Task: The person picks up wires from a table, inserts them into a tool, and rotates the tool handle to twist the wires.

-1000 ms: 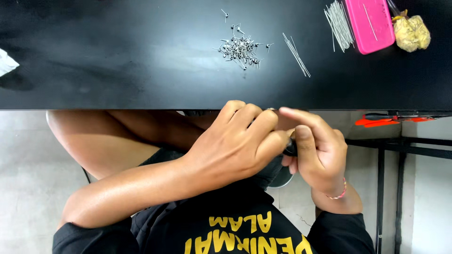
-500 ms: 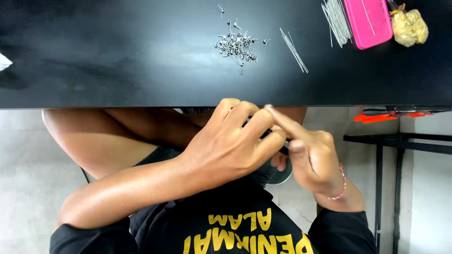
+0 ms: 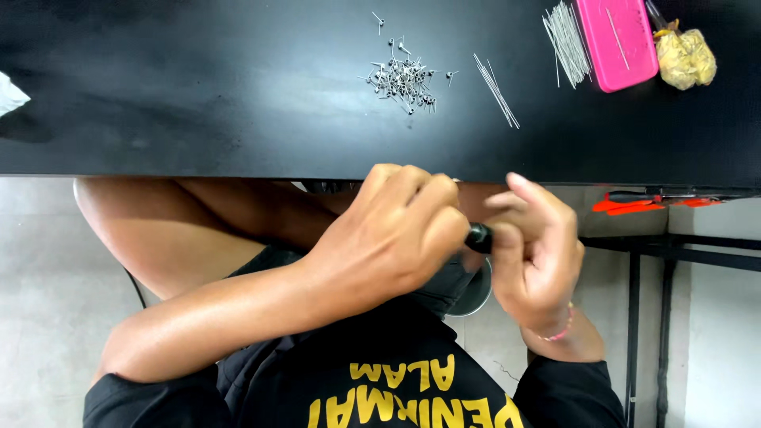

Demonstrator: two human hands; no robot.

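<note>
White scrap (image 3: 11, 93) at far left edge of glossy black worktop (image 3: 198, 95). Right of it, mid-worktop, heap of small silver pins with looped heads (image 3: 403, 78), then short bundle of thin straight silver wires (image 3: 497, 80) just beside. Below worktop's near edge, left hand (image 3: 388, 238) curled tight around small black cylindrical tool (image 3: 478, 238), only its tip showing. Right hand (image 3: 535, 250) touching that tip, fingers bent, index raised; grip unclear. Further right on worktop, larger fan of silver wires (image 3: 567, 33) against flat pink rectangular case (image 3: 617, 41), then crumpled yellow bag (image 3: 685, 57) at far right corner.
</note>
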